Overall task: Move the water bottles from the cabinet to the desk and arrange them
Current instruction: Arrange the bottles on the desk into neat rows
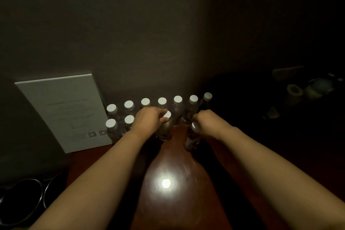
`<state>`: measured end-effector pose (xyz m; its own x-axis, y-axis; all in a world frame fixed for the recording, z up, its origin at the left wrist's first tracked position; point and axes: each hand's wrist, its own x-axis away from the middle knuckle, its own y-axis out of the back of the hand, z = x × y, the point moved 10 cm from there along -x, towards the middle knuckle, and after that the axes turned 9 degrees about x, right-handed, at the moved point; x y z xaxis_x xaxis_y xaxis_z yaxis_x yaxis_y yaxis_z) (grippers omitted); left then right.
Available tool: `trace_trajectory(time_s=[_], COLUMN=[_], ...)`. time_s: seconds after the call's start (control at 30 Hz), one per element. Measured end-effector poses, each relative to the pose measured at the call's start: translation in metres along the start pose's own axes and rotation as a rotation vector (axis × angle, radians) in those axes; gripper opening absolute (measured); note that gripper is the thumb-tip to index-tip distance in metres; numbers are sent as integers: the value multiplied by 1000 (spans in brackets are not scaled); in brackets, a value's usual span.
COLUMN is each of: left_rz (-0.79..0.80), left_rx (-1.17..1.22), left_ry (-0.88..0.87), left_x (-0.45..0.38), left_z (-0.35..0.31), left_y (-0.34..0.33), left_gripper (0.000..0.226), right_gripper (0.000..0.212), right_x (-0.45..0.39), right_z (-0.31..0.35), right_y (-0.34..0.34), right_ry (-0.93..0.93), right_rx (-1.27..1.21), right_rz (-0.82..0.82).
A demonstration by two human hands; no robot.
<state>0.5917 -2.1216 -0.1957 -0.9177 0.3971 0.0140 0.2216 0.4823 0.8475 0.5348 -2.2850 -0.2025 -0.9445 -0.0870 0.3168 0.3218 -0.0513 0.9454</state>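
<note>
Two hands placing water bottles on a dim bench.
Left hand grips a bottle by its neck; right hand grips another bottle, near the far row.

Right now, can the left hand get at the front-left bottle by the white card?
Probably not yet: the left hand is gripping a bottle near the middle. Once freed, the way looks open; the front-left bottle stands uncovered on the desk, with the white card beside it.
</note>
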Motion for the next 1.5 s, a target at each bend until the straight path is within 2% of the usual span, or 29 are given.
trace_trajectory(time_s=[0.47,0.87,1.0,1.13,1.5], left_rz=[-6,108,112,117,110], left_rx=[68,50,81,89,66], left_ry=[32,-20,-34,-35,-40], left_x=[-7,-15,-14,-12,-12], left_z=[14,13,14,15,9], left_y=[-6,-17,-17,-17,-13], left_gripper=[36,41,41,43,43], right_gripper=[21,19,17,23,16], right_x=[-44,-51,-51,-49,-46], right_z=[32,30,31,32,31], right_y=[19,17,16,15,16], right_ry=[71,62,79,111,87], right_rx=[5,29,31,44,-19], right_rz=[-44,-71,-71,-49,-23])
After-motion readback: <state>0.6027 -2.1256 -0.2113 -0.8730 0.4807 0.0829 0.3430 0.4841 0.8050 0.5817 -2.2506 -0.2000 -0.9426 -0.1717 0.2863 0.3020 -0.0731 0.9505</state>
